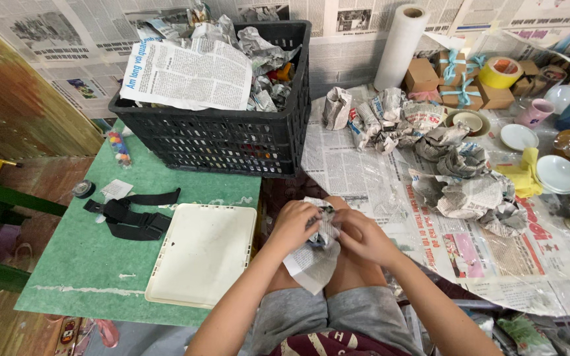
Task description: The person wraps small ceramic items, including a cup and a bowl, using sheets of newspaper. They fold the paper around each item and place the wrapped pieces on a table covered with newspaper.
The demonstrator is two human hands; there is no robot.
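Newspaper-wrapped bundle (323,232) gripped over the lap, just in front of the black crate (222,128)

It's clutched by both the left hand (293,223) and right hand (359,236), long axis roughly vertical in view, loose paper tail pointed down toward the knees.

Hands: left hand (293,222) and right hand (359,236) grip a newspaper-wrapped bundle (320,245) over the lap.
Crate: black plastic crate (232,135), full of crumpled newspaper, on a green table (80,264).
Tray: white tray (200,254) beside a black strap (130,214).
Right table: wrapped bundles (470,178), paper roll (400,46), yellow tape (499,71).
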